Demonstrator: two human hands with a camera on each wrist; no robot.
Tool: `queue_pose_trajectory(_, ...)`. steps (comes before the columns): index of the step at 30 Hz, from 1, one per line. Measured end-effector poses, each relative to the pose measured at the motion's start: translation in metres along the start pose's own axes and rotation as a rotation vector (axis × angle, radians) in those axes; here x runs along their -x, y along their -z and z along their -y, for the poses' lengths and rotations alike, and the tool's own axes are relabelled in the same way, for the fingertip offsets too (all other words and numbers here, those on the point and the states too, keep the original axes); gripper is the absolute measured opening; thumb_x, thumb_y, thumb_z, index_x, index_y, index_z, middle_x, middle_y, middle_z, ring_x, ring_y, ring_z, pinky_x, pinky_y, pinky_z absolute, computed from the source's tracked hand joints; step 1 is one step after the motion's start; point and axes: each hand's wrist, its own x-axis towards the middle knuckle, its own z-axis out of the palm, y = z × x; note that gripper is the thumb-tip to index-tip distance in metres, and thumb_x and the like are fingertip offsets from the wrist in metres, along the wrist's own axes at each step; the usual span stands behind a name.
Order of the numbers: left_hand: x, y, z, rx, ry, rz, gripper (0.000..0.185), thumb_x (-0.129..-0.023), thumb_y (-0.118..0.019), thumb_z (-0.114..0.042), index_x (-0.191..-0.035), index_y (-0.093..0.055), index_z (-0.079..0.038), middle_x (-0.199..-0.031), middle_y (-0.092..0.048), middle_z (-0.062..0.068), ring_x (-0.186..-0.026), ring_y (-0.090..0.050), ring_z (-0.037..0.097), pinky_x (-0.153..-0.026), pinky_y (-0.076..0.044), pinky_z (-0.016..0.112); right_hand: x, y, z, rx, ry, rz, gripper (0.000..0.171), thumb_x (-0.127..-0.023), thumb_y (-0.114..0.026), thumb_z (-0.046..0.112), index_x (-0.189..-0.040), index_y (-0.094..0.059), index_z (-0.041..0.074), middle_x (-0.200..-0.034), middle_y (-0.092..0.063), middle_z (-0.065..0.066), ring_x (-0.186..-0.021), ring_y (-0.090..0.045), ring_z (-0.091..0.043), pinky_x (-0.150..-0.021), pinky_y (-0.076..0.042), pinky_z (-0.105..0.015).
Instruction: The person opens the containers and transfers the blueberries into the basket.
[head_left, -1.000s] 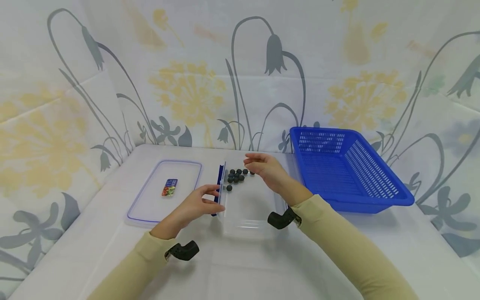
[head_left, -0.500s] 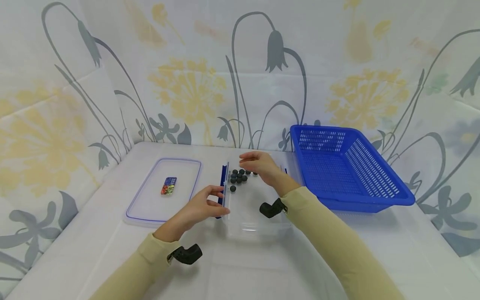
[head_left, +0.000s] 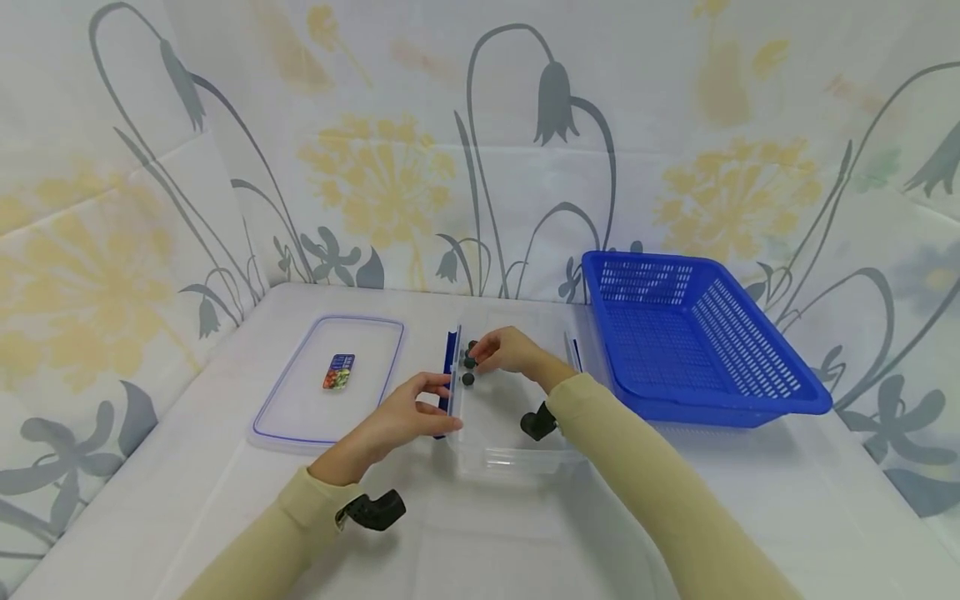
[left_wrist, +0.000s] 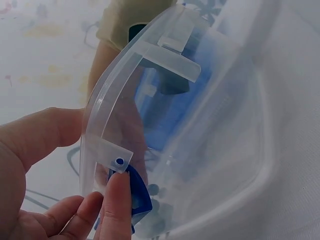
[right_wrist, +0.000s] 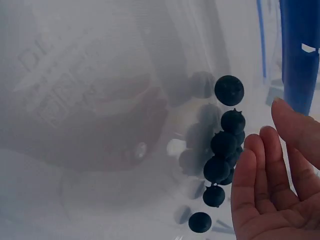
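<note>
Right hand [head_left: 513, 350] down in the clear box [head_left: 525, 461], right beside the dark berries [right_wrist: 224, 145]!
And look at those fingers: half bent, thumb standing apart, a gap between and no berry visible in that gap, though whether a fingertip touches one I can't tell. The berries sit in a cluster along the box's left wall, towards its far left corner. Over at that wall, the left hand [head_left: 397, 417] is spread wide and loose, touching the side by the blue latch [left_wrist: 141, 195], nothing clasped. Out by the worktop's left edge lies the clear lid [head_left: 300, 408], coloured label [head_left: 339, 372] on it; the blue basket [head_left: 660, 342] takes the far right corner.
</note>
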Motion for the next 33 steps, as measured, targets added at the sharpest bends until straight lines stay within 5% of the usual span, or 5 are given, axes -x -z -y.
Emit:
queue_pose_trajectory(11,0.001,0.002,0.0,-0.009,-0.014,0.005,0.065,-0.078,-0.076,-0.012,-0.133,-0.042,-0.003,-0.12,-0.046,0.011,-0.093,-0.057,0.02,-0.078,-0.053,0.033,-0.002,-0.006,-0.003,0.235,0.001,0.096,0.031,-0.078,-0.072,0.003,-0.108,-0.065,0.005,-0.085,-0.061,-0.004,-0.079,-0.055,-0.016,-0.073,-0.046,-0.028)
queue_pose_trajectory(19,0.002,0.002,0.001,-0.012,-0.024,0.016,0.065,-0.079,-0.075,-0.013,-0.133,-0.041,-0.003,-0.12,-0.047,0.011,-0.092,-0.057,0.019,-0.078,-0.053,0.033,-0.001,-0.01,-0.004,0.324,-0.011,0.123,0.031,-0.078,-0.073,0.005,-0.108,-0.065,0.005,-0.089,-0.061,-0.005,-0.081,-0.057,-0.016,-0.076,-0.049,-0.028)
queue_pose_trajectory(33,-0.001,0.001,0.003,0.027,-0.036,0.028,0.064,-0.079,-0.074,-0.01,-0.133,-0.041,-0.002,-0.119,-0.044,0.013,-0.09,-0.057,0.02,-0.077,-0.053,0.032,-0.002,-0.016,-0.001,0.461,0.071,0.143,0.025,-0.077,-0.075,0.009,-0.101,-0.067,0.007,-0.077,-0.058,-0.001,-0.067,-0.052,-0.012,-0.059,-0.045,-0.021)
